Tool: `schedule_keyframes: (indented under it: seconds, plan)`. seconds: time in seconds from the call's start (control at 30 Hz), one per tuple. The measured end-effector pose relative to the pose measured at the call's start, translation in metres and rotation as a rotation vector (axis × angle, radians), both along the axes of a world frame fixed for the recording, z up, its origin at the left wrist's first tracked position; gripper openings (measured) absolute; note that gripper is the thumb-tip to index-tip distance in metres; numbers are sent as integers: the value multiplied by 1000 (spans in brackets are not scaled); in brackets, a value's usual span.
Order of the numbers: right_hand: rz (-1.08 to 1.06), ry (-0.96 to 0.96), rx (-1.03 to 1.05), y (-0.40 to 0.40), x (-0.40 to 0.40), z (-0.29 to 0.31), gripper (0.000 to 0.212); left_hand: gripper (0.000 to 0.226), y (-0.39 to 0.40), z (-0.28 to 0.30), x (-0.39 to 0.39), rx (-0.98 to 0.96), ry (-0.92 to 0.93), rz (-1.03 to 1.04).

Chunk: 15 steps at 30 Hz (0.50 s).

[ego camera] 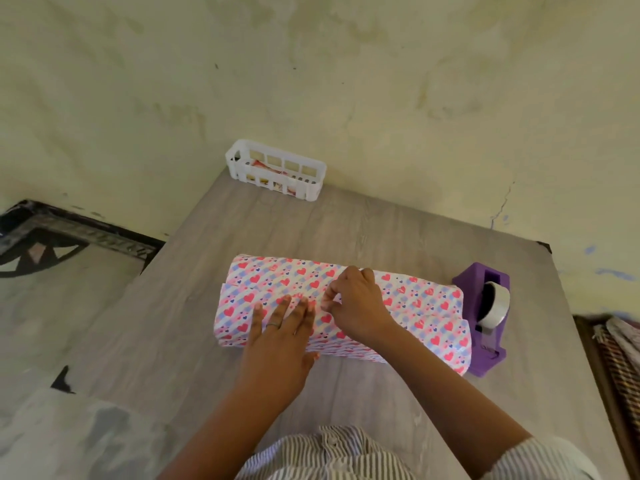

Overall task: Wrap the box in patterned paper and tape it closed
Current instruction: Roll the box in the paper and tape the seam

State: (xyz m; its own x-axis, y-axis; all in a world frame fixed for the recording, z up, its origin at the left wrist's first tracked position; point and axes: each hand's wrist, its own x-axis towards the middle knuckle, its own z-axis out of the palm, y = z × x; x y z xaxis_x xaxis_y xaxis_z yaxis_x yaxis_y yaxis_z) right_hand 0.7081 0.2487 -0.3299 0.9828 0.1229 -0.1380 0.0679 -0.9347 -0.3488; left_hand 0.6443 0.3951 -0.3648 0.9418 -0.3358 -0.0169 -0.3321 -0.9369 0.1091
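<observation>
Paper point(408, 299) with pink and blue hearts already covers the long box point(277, 282), which lies flat on the grey bench point(173, 341), just beside the purple tape dispenser point(485, 306) and on the person's side of it; the box itself is hidden under the wrap. The left hand point(280, 327) lies with straight fingers pressing flat on the top of the parcel, holding the overlap down. The right hand point(356, 306), touching the parcel between the left hand and the dispenser, has its fingertips curled and pinched at the seam; it seems to be working a small piece of tape or the paper edge, though I cannot tell which.

Handling, as a judgement: the paper looks thin, glossy and a bit slippery, so it creases easily and will spring open if the pressing hand lifts before tape goes on. The box underneath appears stiff enough to press against, and probably light, so it may slide on the smooth bench under a sideways push. Best hold is flat pressure from above on the seam, not a squeeze at the loose ends, where the end nearest the dispenser still hangs unfolded. A white basket point(277, 171) stands well apart from the dispenser, by the wall.
</observation>
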Motion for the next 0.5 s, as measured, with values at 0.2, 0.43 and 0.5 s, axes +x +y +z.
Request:
schedule_keyframes:
  seconds: [0.2, 0.43, 0.5]
  plan:
    - [22, -11, -47, 3, 5, -7, 10, 70, 0, 13, 0, 5, 106, 23]
    - [-122, -39, 91, -6, 8, -14, 49, 85, 3, 7, 3, 1, 120, -41]
    - [-190, -41, 96, -10, 15, -17, 59, 85, 3, 11, 1, 15, 174, -34]
